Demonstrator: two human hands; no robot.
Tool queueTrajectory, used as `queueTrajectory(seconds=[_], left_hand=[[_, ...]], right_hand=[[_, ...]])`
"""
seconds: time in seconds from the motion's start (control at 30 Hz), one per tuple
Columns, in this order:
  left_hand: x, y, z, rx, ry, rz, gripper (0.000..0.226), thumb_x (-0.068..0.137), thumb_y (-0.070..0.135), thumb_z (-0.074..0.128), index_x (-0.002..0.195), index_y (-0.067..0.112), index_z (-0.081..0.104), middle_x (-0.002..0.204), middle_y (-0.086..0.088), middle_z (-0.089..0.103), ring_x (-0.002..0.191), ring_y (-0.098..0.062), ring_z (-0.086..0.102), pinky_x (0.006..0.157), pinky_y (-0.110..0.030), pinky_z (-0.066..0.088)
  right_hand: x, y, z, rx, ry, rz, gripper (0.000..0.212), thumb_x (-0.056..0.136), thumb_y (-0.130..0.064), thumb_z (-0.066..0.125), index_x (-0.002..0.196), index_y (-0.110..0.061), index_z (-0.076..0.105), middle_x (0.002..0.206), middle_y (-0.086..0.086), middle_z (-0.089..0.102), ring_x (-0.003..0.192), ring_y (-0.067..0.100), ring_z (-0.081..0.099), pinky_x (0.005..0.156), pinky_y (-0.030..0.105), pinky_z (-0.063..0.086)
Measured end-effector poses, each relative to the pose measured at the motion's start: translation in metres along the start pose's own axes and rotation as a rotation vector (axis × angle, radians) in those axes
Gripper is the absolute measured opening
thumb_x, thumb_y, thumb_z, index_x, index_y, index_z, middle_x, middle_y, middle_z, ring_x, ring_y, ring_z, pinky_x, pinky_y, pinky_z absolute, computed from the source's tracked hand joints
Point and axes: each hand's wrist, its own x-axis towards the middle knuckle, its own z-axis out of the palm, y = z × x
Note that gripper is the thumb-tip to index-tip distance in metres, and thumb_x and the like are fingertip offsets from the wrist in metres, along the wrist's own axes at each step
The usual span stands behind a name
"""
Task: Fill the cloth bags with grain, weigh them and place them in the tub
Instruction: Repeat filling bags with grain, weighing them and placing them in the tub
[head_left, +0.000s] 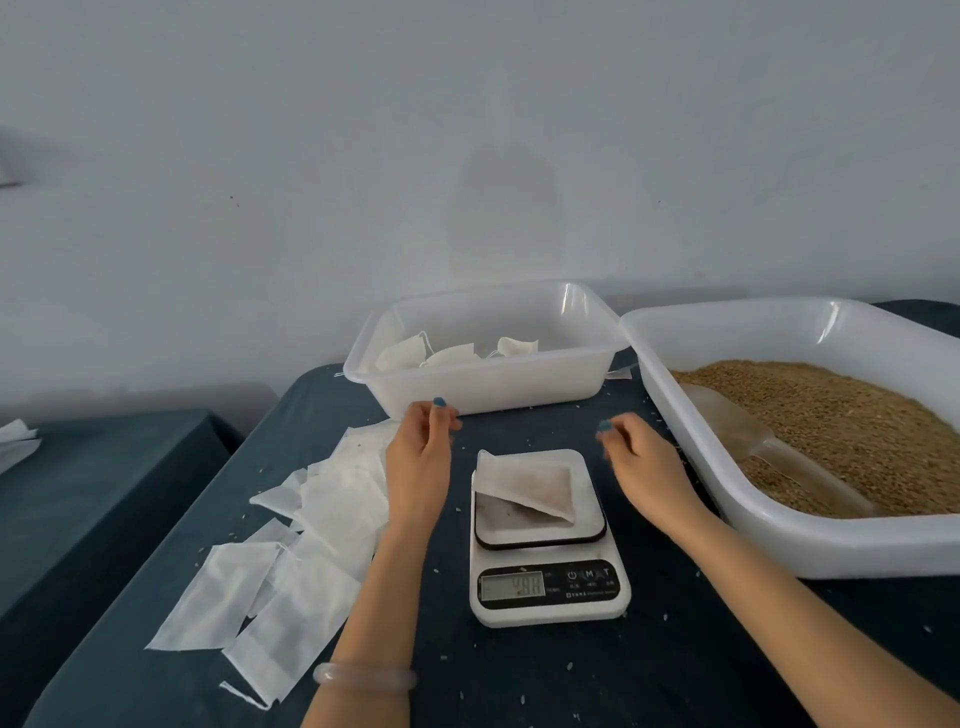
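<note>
A filled white cloth bag (530, 486) lies flat on the platform of the digital scale (548, 592) in the middle of the table. My left hand (421, 457) hovers just left of the scale, fingers loosely curled and holding nothing. My right hand (641, 457) hovers just right of it, also loosely curled and holding nothing. Behind the scale stands the clear tub (467, 384) with a few filled bags (452, 356) inside. At the right, a large white tub (779, 551) holds brown grain (831, 421) and a translucent scoop (779, 457).
Several flat cloth bags (291, 561) lie spread over the dark blue tablecloth at my left. Loose grains are scattered around the scale. A second dark table (104, 467) stands to the left, and a white wall runs behind.
</note>
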Motion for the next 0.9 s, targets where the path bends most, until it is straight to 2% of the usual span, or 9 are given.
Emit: queueTrajectory(seconds=[0.1,0.3,0.37,0.43,0.53,0.63,0.77,0.83,0.9], left_hand=[[0.001,-0.002,-0.002,0.067,0.051,-0.036,0.025,0.101,0.040,0.044,0.087,0.026,0.060,0.079,0.019,0.068,0.069,0.000,0.058,0.066,-0.026,0.041],[0.004,-0.003,-0.005,0.204,0.059,-0.087,0.022,0.098,0.040,0.046,0.083,0.028,0.058,0.079,0.015,0.067,0.074,-0.008,0.060,0.061,-0.028,0.038],[0.004,-0.003,-0.005,0.255,0.003,-0.103,0.028,0.096,0.048,0.045,0.083,0.027,0.059,0.079,0.016,0.068,0.076,-0.008,0.061,0.060,-0.027,0.037],[0.002,-0.004,-0.005,0.334,-0.076,-0.101,0.045,0.093,0.060,0.043,0.081,0.020,0.060,0.075,0.015,0.066,0.072,-0.010,0.059,0.060,-0.028,0.037],[-0.001,-0.001,-0.003,0.437,-0.191,-0.047,0.068,0.089,0.073,0.038,0.071,0.008,0.049,0.057,0.008,0.047,0.055,-0.009,0.042,0.056,-0.029,0.033],[-0.005,0.004,-0.003,0.422,-0.290,0.015,0.066,0.090,0.070,0.043,0.059,0.014,0.033,0.052,0.007,0.031,0.050,-0.009,0.031,0.056,-0.029,0.027],[-0.008,0.006,-0.004,0.411,-0.382,0.063,0.063,0.088,0.066,0.051,0.071,0.006,0.061,0.055,0.002,0.042,0.054,-0.011,0.038,0.058,-0.030,0.032],[-0.009,0.007,-0.003,0.444,-0.423,0.076,0.044,0.087,0.058,0.058,0.073,0.017,0.067,0.060,0.003,0.057,0.059,-0.014,0.050,0.061,-0.032,0.041],[-0.010,0.008,-0.003,0.451,-0.443,0.081,0.029,0.087,0.050,0.063,0.073,0.025,0.068,0.074,0.002,0.068,0.073,-0.017,0.061,0.068,-0.034,0.049]], right_hand=[[-0.002,0.024,0.002,-0.002,0.066,0.062,0.028,0.103,-0.027,0.043,0.080,-0.015,0.052,0.067,0.001,0.052,0.061,0.016,0.050,0.054,0.027,0.031],[-0.003,0.027,0.002,0.058,0.041,0.061,0.035,0.103,-0.029,0.044,0.083,-0.004,0.058,0.066,0.006,0.051,0.059,0.016,0.047,0.056,0.030,0.033],[-0.004,0.028,0.002,0.091,0.050,0.058,0.035,0.103,-0.029,0.045,0.083,-0.003,0.057,0.066,0.007,0.050,0.060,0.017,0.047,0.058,0.032,0.034],[-0.005,0.029,0.002,0.110,0.058,0.056,0.035,0.103,-0.029,0.045,0.082,-0.004,0.057,0.065,0.007,0.050,0.059,0.017,0.047,0.059,0.033,0.035],[-0.005,0.029,0.002,0.120,0.068,0.049,0.033,0.102,-0.029,0.045,0.080,-0.008,0.057,0.068,0.009,0.054,0.061,0.018,0.050,0.061,0.035,0.040],[-0.004,0.030,0.001,0.134,0.074,0.044,0.031,0.102,-0.028,0.046,0.080,-0.011,0.057,0.072,0.012,0.057,0.064,0.020,0.052,0.065,0.038,0.044],[-0.004,0.031,0.002,0.131,0.069,0.038,0.030,0.102,-0.028,0.047,0.076,-0.016,0.056,0.069,0.008,0.055,0.062,0.017,0.052,0.062,0.035,0.042],[-0.004,0.032,0.003,0.138,0.071,0.032,0.031,0.102,-0.028,0.047,0.073,-0.018,0.054,0.065,0.003,0.052,0.059,0.015,0.049,0.058,0.030,0.038],[-0.003,0.032,0.003,0.144,0.071,0.031,0.032,0.102,-0.028,0.047,0.072,-0.018,0.054,0.064,0.002,0.051,0.058,0.014,0.047,0.056,0.028,0.036]])
